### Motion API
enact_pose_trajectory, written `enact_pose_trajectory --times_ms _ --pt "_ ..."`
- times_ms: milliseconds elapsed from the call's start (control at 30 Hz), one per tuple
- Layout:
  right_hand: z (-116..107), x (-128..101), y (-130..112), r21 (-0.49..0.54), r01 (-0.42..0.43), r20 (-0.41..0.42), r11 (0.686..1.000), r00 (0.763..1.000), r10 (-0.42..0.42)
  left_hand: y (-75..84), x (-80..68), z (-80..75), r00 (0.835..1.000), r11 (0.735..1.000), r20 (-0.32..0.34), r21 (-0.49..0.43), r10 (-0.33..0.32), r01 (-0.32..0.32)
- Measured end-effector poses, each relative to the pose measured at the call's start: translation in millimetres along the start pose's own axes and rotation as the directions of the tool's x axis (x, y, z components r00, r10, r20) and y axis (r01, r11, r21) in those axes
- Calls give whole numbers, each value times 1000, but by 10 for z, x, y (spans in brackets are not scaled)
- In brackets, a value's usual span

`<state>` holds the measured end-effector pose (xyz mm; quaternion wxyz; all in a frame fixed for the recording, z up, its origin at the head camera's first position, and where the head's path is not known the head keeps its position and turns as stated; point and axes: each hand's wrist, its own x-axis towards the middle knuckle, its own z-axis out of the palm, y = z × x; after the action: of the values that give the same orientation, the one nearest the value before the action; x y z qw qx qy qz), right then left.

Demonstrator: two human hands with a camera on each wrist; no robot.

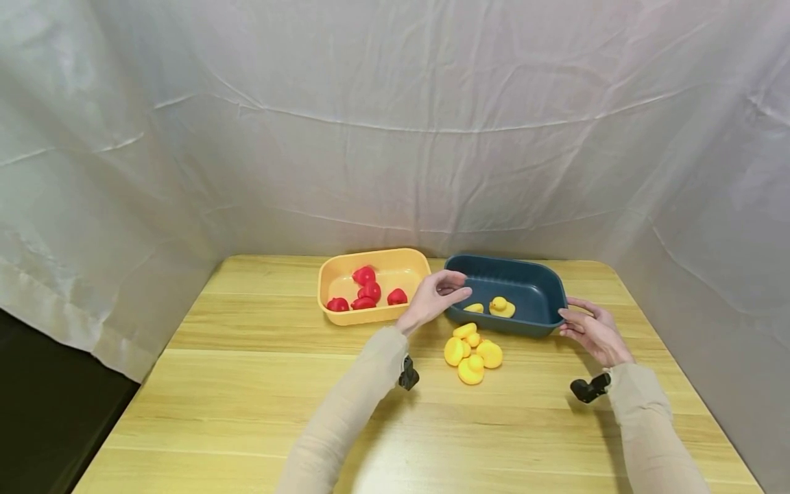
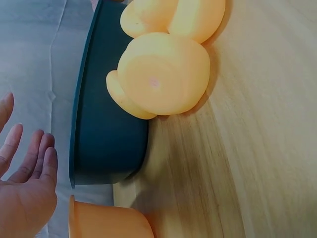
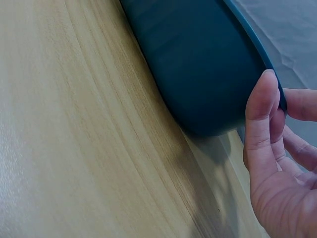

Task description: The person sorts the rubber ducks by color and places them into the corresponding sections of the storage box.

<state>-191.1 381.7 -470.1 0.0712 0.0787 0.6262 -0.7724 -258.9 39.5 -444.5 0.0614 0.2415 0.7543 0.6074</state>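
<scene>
my right hand [image 1: 594, 334] is at the right end of the dark blue tub [image 1: 543, 291], thumb up against the outer wall and fingers over the rim, pinching that end; the right wrist view shows the thumb [image 3: 261, 106] on the wall just under the lip. my left hand [image 1: 434, 297] is above the tub's left end, fingers loosely spread and a bit bent, holding nothing; in the left wrist view the fingers [image 2: 34, 158] are apart from the rim, not touching it. the tub sits on the wooden table [image 1: 247, 384] toward the back, right of centre. inside it, one yellow duck [image 1: 501, 306] upright and a second yellow one [image 1: 474, 308] lying low beside it. a cluster of yellow ducks [image 1: 472, 352] lies on the table just in front of the tub, nearest one touching or almost touching its wall, can't tell which. left of the tub, just beside it, an orange tub [image 1: 333, 312] with red ducks [image 1: 367, 291] in it. white cloth [image 1: 395, 123] behind and at the sides.
</scene>
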Motion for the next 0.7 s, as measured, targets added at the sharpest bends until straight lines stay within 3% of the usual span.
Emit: enact_pose_trajectory --times_ms 267,700 --pt "-12 14 13 12 -3 5 1000 1000 3 47 -88 -21 998 999 46 4 42 -42" --pt "-16 15 17 18 -7 3 1000 1000 7 57 -345 -42 997 998 67 31 46 -48"
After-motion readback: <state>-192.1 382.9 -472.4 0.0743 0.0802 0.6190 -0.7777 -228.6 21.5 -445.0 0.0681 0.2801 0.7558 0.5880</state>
